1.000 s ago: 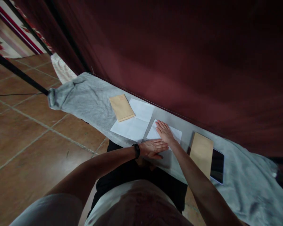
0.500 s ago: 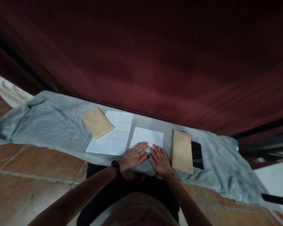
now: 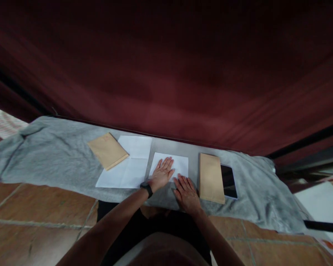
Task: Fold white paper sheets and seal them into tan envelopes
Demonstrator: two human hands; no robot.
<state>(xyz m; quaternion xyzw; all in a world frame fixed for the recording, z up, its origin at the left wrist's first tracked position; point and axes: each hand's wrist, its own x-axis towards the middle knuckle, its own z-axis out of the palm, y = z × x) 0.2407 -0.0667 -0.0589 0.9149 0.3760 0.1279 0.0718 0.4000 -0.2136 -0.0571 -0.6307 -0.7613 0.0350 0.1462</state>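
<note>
A folded white sheet of paper (image 3: 180, 162) lies on the grey cloth in front of me. My left hand (image 3: 161, 174), with a dark watch on the wrist, rests flat on this sheet, fingers stretched toward its middle. At the sheet's near right edge, my right hand (image 3: 186, 193) lies palm down with its fingers spread, the fingertips by the paper's border. To the left is a larger, creased white sheet (image 3: 130, 171), opened out. One brown envelope (image 3: 108, 149) overlaps that sheet. Another brown envelope or stack of them (image 3: 211, 179) sits right of my right hand.
A dark-screened phone or tablet (image 3: 229, 181) is partly tucked under the right brown envelope. Grey cloth (image 3: 63, 155) covers the long narrow surface. Behind it hangs a dark red curtain (image 3: 166, 92). Brown floor tiles (image 3: 50, 207) show below, and a white panel (image 3: 322, 207) stands at far right.
My left hand has slid forward onto the middle of the folded sheet. My right hand stays near the sheet's near edge, slightly lower. The camera view has shifted a little.
</note>
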